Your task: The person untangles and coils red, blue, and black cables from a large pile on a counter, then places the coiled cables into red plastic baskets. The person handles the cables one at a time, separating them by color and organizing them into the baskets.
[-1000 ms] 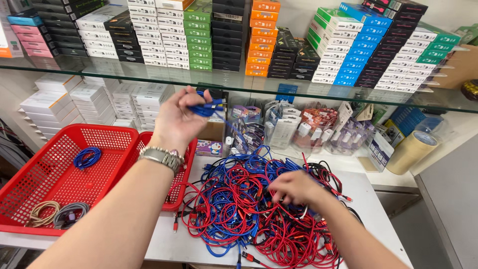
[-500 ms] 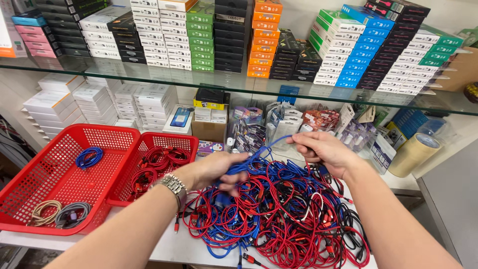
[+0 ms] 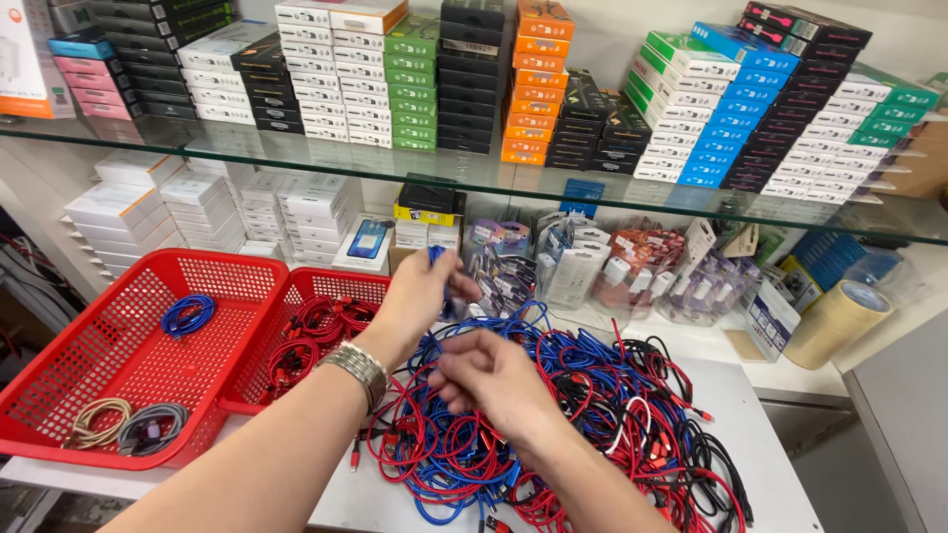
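A tangled heap of red, blue and black cables (image 3: 592, 415) covers the white counter. My left hand (image 3: 420, 291), a metal watch on its wrist, is raised above the heap's left side and pinches a blue cable (image 3: 464, 326) near its upper end. My right hand (image 3: 489, 380) sits just below and to the right, fingers curled on the same blue cable over the heap. To the left stand two red mesh baskets: the larger (image 3: 109, 365) holds a coiled blue cable (image 3: 186, 314) plus beige and grey coils (image 3: 123, 426); the smaller (image 3: 306, 296) holds red cables (image 3: 316, 331).
A glass shelf (image 3: 474, 178) overhead carries stacks of small coloured boxes. Under it stand white boxes (image 3: 188, 202), hanging packaged accessories (image 3: 602, 262) and a roll of tan tape (image 3: 839, 321) at right. The counter's edge (image 3: 790, 484) drops off at the right.
My left hand has lifted from the heap with a blue cable. My right hand has moved left from the heap's far side to just below the left hand.
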